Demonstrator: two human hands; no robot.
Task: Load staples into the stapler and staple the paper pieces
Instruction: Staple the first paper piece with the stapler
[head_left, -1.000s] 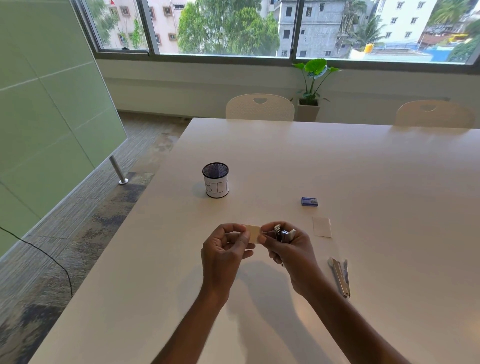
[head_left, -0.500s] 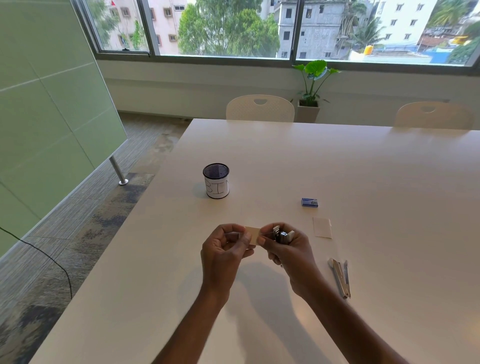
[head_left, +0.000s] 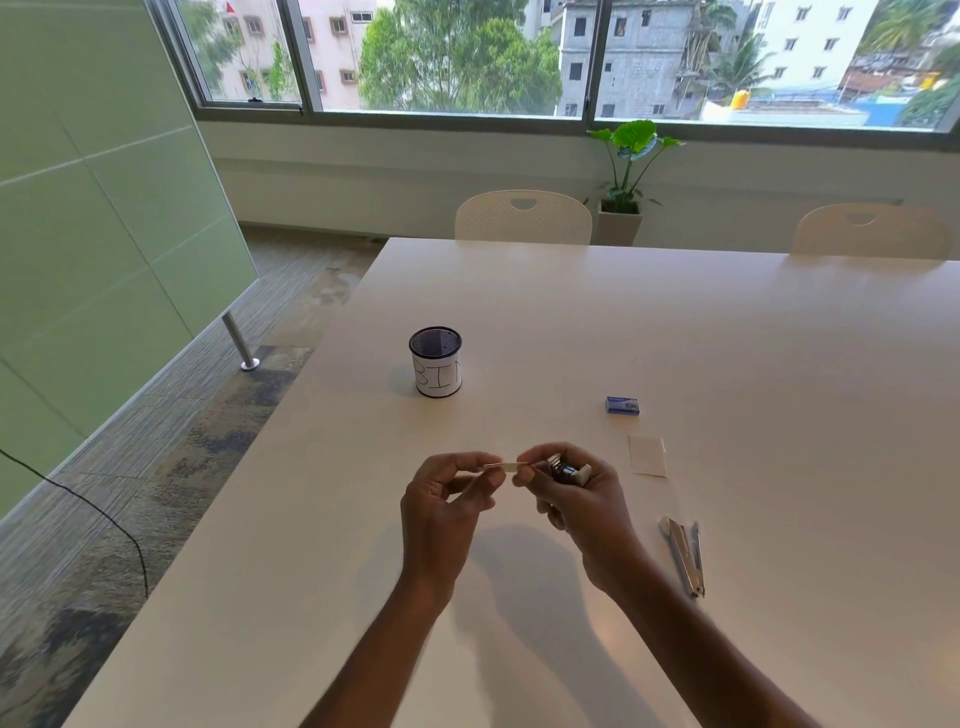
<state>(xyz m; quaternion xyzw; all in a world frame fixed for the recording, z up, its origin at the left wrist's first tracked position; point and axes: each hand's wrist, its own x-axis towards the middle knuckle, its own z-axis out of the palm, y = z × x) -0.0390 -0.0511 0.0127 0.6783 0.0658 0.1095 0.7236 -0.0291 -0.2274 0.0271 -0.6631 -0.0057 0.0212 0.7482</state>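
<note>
My left hand (head_left: 447, 512) pinches a small beige paper piece (head_left: 503, 466) by its left end, held almost edge-on above the table. My right hand (head_left: 582, 506) grips a small dark stapler (head_left: 567, 470), whose front end meets the paper's right end; the thumb touches the paper there. Another paper piece (head_left: 648, 455) lies flat on the table to the right. A blue staple box (head_left: 622, 405) sits just beyond it. A metal staple remover (head_left: 684, 555) lies to the right of my right wrist.
A black mesh cup labelled BIN (head_left: 436, 362) stands on the white table (head_left: 727, 338) beyond my left hand. Two white chairs (head_left: 523, 216) and a potted plant (head_left: 626, 176) are at the far edge. The table's left edge drops to carpeted floor.
The paper piece has tilted from showing its face to nearly edge-on between my hands. Both hands stay in about the same place.
</note>
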